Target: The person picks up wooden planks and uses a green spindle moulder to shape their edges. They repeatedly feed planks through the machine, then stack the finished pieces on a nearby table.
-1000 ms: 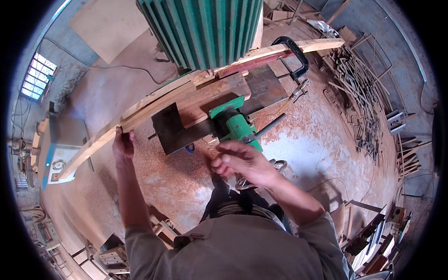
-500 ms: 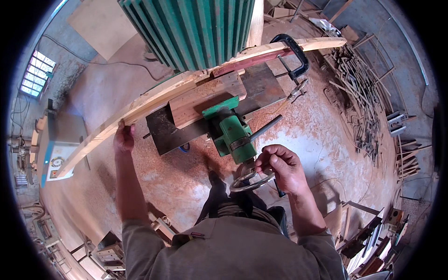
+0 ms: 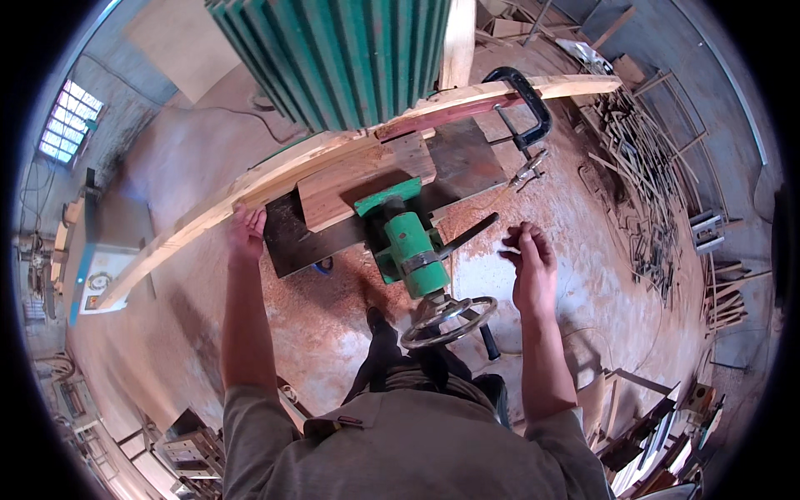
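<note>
A long pale beam (image 3: 187, 229) runs from the lower left to the upper right, passing behind a wooden block (image 3: 337, 193) on a dark metal table (image 3: 467, 162). My left hand (image 3: 247, 233), slightly blurred, is at the beam's near edge with its fingers apart; whether it touches the wood I cannot tell. My right hand (image 3: 533, 262) hangs in the air right of a dark lever (image 3: 471, 233), fingers loosely bent, nothing visible in them. A green vise-like clamp (image 3: 411, 250) presses its jaw toward the block, and its metal handwheel (image 3: 450, 323) stands nearest me.
A ribbed green motor housing (image 3: 333, 58) hangs over the beam. A black C-clamp (image 3: 533, 108) grips the beam's right part and a reddish strip (image 3: 450, 115). Scrap sticks (image 3: 642, 158) lie heaped at right; a grey cabinet (image 3: 104, 250) stands at left. Sawdust covers the floor.
My right hand has come off the handwheel's edge and moved up and right, beside the lever. My left hand has slid right along the beam, its grip loosened.
</note>
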{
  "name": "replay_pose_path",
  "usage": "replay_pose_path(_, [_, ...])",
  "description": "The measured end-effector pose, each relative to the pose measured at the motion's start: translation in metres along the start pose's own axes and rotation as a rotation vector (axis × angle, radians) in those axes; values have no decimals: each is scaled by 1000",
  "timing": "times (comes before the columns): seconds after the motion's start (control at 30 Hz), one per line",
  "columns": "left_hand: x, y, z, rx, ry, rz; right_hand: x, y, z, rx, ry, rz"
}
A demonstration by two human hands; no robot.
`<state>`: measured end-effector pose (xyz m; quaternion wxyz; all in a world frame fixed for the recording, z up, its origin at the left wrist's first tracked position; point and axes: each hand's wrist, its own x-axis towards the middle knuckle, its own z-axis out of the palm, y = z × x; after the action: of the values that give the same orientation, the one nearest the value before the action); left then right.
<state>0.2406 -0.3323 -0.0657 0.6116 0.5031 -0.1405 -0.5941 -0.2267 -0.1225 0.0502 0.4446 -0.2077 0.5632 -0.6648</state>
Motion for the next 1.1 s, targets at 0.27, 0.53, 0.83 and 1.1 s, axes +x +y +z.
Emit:
replay_pose_path(0.27, [0,-6,11,17,87,-6,65,15,31,471,-13,466])
replay_pose_path(0.53, [-11,-9,3,58,45,31,-54,-9,240,-1281,-1154,-436])
replay_pose_path(0.83, [-24,-7,31,38,-154,78,-45,19,242,-1286,-1103,-333])
replay_pose_path(1.1, [-8,-24,23,29,223,286,97,-216,113,-772,-316,-733])
